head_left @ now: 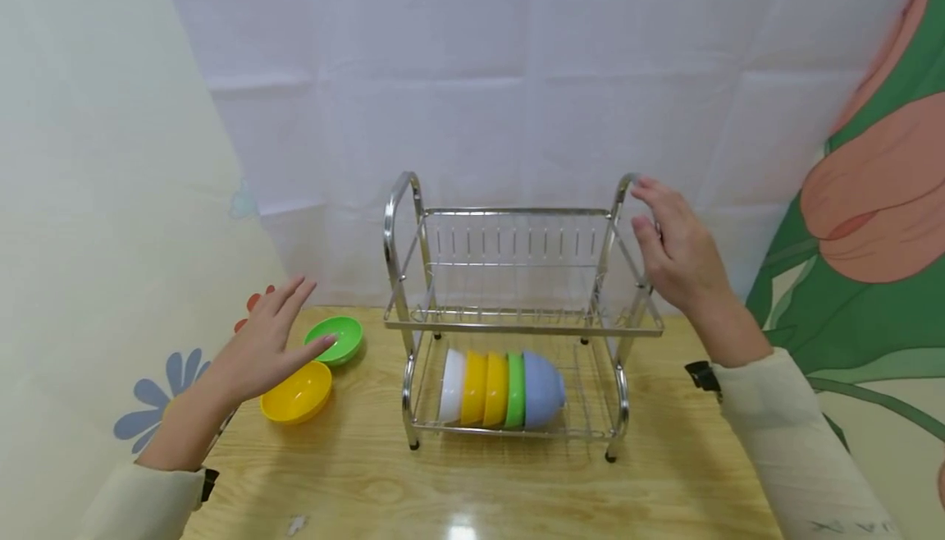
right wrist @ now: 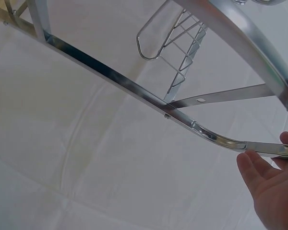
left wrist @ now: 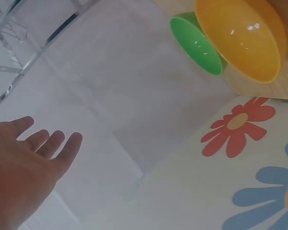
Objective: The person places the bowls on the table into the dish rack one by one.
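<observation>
Metal rack (head_left: 524, 329) holds five bowls (head_left: 496, 390); two bowls (head_left: 298, 394) nearby; left grip (head_left: 254, 355) spread, right grip (head_left: 682, 254) relaxed.

In front of you hangs a creased white cloth (head_left: 443, 72), behind the desk (head_left: 354, 491), whose pale wood grain catches a bright glare (head_left: 462, 533) on your side. Your left wall (head_left: 89, 113) bears a blue flower (head_left: 151, 394) and a red flower (left wrist: 237, 121); your right, pink tulips (head_left: 886, 187) and green leaves (head_left: 827, 302).
</observation>
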`<control>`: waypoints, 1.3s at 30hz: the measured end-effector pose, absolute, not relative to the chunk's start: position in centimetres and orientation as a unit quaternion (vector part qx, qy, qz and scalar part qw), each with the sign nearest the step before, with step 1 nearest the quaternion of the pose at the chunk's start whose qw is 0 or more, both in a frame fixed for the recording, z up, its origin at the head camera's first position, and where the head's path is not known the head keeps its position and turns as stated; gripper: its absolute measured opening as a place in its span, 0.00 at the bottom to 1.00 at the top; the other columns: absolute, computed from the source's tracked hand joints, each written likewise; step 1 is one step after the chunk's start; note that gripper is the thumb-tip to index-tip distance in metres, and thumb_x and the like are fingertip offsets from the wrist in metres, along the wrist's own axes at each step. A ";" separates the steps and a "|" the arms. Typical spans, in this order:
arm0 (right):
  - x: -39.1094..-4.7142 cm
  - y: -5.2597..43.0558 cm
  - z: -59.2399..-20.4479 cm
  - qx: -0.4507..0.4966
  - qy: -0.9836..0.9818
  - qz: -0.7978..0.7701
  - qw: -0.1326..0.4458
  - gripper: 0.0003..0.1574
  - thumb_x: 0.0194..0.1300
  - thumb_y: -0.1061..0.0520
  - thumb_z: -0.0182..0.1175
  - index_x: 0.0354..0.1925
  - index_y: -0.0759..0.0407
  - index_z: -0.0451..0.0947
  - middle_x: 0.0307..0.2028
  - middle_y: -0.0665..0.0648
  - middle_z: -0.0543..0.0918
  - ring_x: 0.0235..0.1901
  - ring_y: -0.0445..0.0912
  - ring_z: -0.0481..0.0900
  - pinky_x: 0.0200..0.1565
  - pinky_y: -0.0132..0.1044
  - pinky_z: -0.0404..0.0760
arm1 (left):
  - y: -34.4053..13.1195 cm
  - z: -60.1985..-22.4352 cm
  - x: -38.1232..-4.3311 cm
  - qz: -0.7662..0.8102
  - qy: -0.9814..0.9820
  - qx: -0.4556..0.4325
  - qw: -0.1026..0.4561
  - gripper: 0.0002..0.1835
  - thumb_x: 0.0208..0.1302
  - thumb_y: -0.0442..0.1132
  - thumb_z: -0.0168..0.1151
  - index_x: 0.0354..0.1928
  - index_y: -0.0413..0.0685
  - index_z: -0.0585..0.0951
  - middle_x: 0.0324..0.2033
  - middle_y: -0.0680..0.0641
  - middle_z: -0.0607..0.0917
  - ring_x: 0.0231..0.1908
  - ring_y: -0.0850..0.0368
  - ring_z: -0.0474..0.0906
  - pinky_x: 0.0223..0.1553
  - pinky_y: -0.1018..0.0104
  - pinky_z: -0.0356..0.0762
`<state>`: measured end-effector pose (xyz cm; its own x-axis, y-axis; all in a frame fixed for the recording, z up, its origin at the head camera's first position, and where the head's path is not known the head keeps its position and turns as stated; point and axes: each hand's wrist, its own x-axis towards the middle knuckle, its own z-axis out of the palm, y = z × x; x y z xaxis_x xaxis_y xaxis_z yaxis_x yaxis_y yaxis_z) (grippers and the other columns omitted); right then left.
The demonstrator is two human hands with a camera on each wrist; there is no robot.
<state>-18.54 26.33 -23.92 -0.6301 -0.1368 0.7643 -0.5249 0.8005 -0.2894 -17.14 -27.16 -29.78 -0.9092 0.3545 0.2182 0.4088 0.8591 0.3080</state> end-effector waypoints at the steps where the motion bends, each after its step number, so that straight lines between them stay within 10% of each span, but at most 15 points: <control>1: -18.5 26.4 -23.9 0.191 -0.867 0.252 0.386 0.26 0.77 0.55 0.48 0.69 0.62 0.68 0.71 0.63 0.68 0.71 0.62 0.64 0.70 0.61 0.63 | -27.4 -30.0 -17.2 -0.175 -0.961 -0.198 0.076 0.49 0.67 0.63 0.59 0.81 0.55 0.46 0.79 0.38 0.49 0.74 0.28 0.48 0.62 0.20 0.54; 39: -18.7 26.5 -24.3 0.195 -0.856 0.267 0.397 0.25 0.77 0.57 0.49 0.67 0.64 0.69 0.71 0.63 0.68 0.71 0.62 0.65 0.69 0.62 0.64 | -33.1 -40.1 -18.5 -0.187 -0.975 -0.121 -0.012 0.59 0.57 0.67 0.65 0.76 0.33 0.52 0.73 0.25 0.53 0.68 0.20 0.49 0.57 0.17 0.58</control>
